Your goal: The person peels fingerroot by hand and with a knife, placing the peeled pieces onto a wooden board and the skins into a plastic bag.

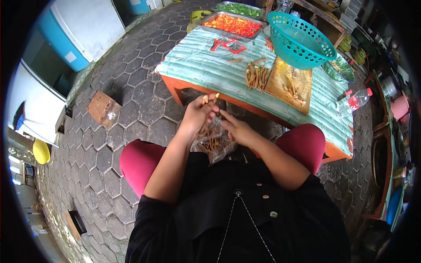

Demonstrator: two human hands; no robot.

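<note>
My left hand is raised above my lap. Its fingers are closed on a small root piece, brown with a yellow tip, and a pale bit shows beside it. Just right of it, my right hand points its index finger toward the root, with the fingers apart and nothing visible in them. Below both hands, between my knees, sits a clear plastic bag holding brown roots or scraps. On the table in front, finger-shaped brown roots lie in a pile beside a wooden board with more pieces on it.
The low table has a green striped cover. A teal basket overlaps the board's far end. Trays of cut red peppers and chopped greens stand at the back. A plastic bottle lies right; a wooden block sits on the paving left.
</note>
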